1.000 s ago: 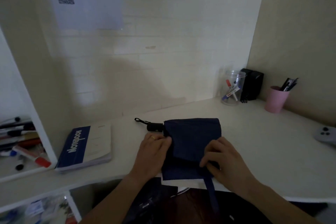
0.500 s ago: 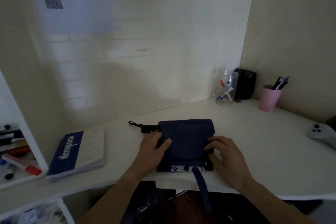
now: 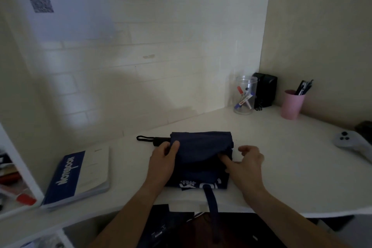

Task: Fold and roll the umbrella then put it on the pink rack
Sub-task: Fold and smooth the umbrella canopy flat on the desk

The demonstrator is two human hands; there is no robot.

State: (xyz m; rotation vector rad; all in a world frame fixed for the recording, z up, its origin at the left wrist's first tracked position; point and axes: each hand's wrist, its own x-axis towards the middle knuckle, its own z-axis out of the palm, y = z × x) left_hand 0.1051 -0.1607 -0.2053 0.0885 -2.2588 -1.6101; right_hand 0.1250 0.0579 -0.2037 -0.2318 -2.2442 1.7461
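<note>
1. The one navy umbrella lay flat on the white bench, near its front edge, directly ahead of the person. Its black handle with the wrist loop stuck out to the left.
2. Its canopy looked gathered and folded into a rough rectangle, so the folding seemed largely done. The cloth was not yet a tight roll, so the rolling seemed barely begun.
3. The closure strap hung loose over the bench edge, unfastened.
4. The left hand gripped the cloth's left edge beside the handle, thumb on top and fingers curled under.
5. The right hand rested at the right edge, index finger pressed into the fold. Its other fingers were loosely bent and held nothing.
6. No pink rack could be seen, so the placing step was clearly left.
7. Counted nearby: one blue notebook to the left, one clear jar of markers, one black box behind it, one pink cup of pens, and one grey controller at the right.
</note>
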